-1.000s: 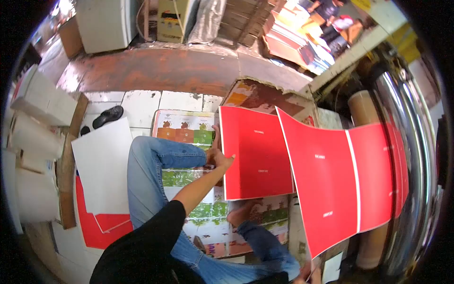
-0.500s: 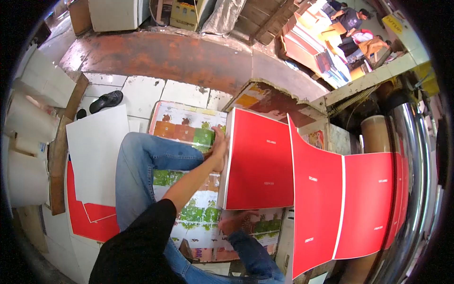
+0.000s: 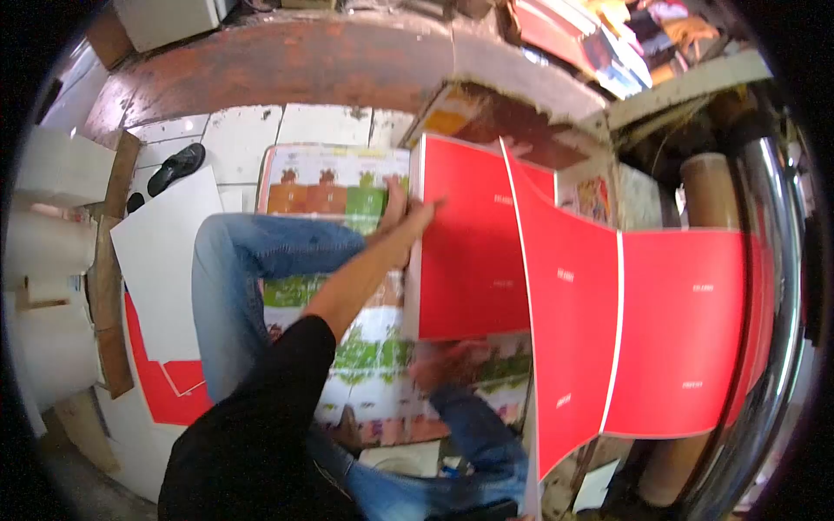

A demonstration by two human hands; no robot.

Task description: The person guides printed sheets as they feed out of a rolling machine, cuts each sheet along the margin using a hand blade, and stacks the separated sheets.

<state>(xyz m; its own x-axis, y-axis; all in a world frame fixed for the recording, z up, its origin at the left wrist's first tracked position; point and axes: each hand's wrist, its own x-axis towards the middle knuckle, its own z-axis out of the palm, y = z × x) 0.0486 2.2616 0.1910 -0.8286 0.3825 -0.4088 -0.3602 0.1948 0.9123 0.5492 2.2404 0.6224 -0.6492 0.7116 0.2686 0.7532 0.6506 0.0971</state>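
My left hand (image 3: pixel 421 224), in a black sleeve, is at the left edge of a stack of red printed sheets (image 3: pixel 465 252). One finger stretches onto the top sheet; the other fingers are partly hidden and blurred. A continuous red printed sheet (image 3: pixel 569 330) with a white strip across it curves from a shiny roller (image 3: pixel 777 260) on the right. Its free left edge stands over the stack. At the bottom edge, near this sheet's lower corner, only a sliver of what looks like my right hand (image 3: pixel 521 517) shows, its fingers hidden.
My bare feet rest on a printed board (image 3: pixel 347 195) beside the stack. White sheets (image 3: pixel 169 260) lie on red ones (image 3: pixel 152 373) at the left, near a black shoe (image 3: pixel 176 168). Brown rolls (image 3: pixel 708 191) sit behind the roller. Piled papers (image 3: pixel 565 39) are beyond the low wall.
The view has tilted down. The red sheet has come further out of the roller, its free edge further left over the stack. My left hand has moved up the stack's edge, one finger now on top.
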